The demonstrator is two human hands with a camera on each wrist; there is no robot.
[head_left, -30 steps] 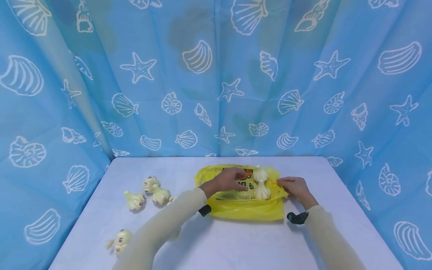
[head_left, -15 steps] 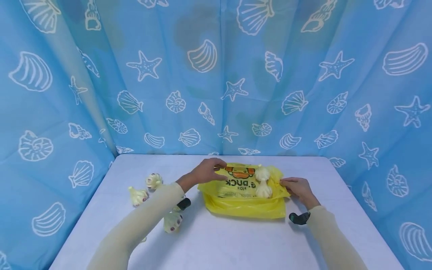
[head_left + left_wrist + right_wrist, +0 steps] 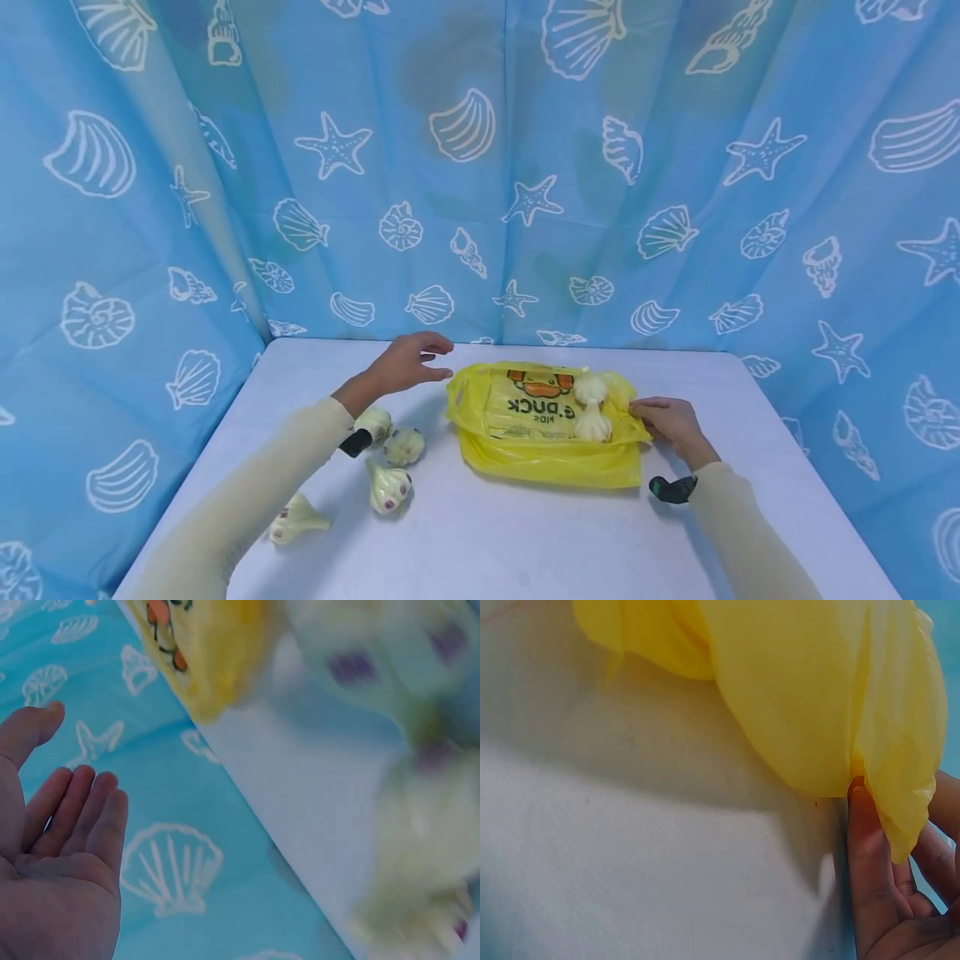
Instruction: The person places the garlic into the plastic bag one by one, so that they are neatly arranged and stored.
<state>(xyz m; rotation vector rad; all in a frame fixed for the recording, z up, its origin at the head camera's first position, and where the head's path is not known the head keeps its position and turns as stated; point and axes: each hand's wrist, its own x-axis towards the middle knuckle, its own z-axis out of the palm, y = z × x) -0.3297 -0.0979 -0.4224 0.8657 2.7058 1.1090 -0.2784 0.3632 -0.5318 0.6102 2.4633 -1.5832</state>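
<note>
yellow and thin, the plastic bag [image 3: 547, 467] has its right edge pinched between the thumb and fingers of the right hand [image 3: 675, 425] and lies just left of that hand. two pale garlic bulbs [image 3: 593, 423] rest end to end against its plastic, near the right fingertips; i cannot tell whether they sit inside its mouth or on top. a duck face and mirrored lettering show beyond them. the left hand [image 3: 408, 362] hangs just past the bag's left side, thumb apart from loosely straight fingers. nearer the person than this hand lie four more bulbs [image 3: 390, 487], rounded, with tapering necks and purplish patches; a black wrist device [image 3: 356, 442] partly covers one, and the left cream sleeve [image 3: 277, 467] cuts across that side. under both hands spreads a smooth white table [image 3: 525, 542] with rounded far corners. beyond and on either side hangs blue curtain cloth [image 3: 480, 192], softly creased, printed with white shells and starfish.
</note>
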